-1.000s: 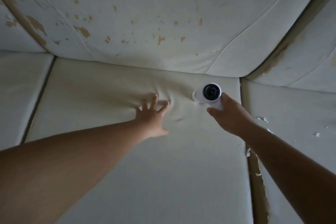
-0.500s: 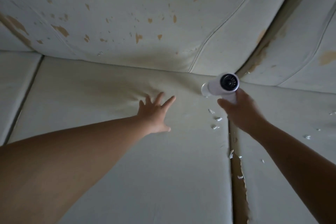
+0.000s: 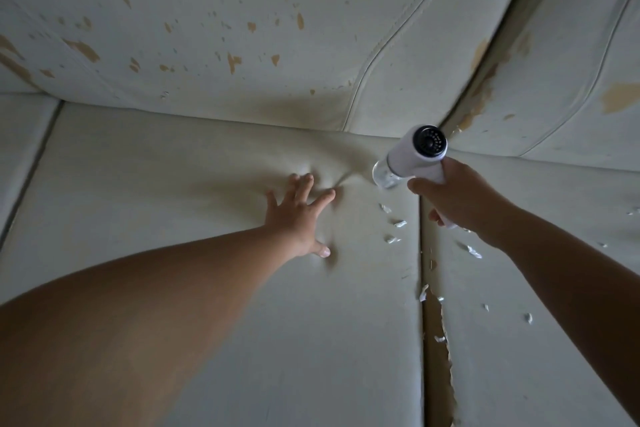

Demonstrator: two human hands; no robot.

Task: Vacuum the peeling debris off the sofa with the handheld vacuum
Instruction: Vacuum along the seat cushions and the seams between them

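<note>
My right hand (image 3: 460, 199) grips the handle of a white handheld vacuum (image 3: 414, 156). Its black rear vent faces me and its clear front end points down at the back right of the middle seat cushion (image 3: 207, 288). My left hand (image 3: 298, 215) presses flat on that cushion with fingers spread, denting it. White peeling flakes (image 3: 394, 224) lie between the two hands. More flakes (image 3: 472, 251) lie on the right cushion and along the torn seam (image 3: 440, 340).
The cream sofa backrest (image 3: 242, 28) is speckled with tan patches where the skin has peeled. A gap (image 3: 485, 80) with worn tan edges runs between the two back cushions at the upper right. A left seat cushion (image 3: 17, 135) adjoins the middle one.
The view shifted right. The vacuum and my right hand moved from the middle of the cushion's back to its right rear corner. Flakes beside the seam have come into sight.
</note>
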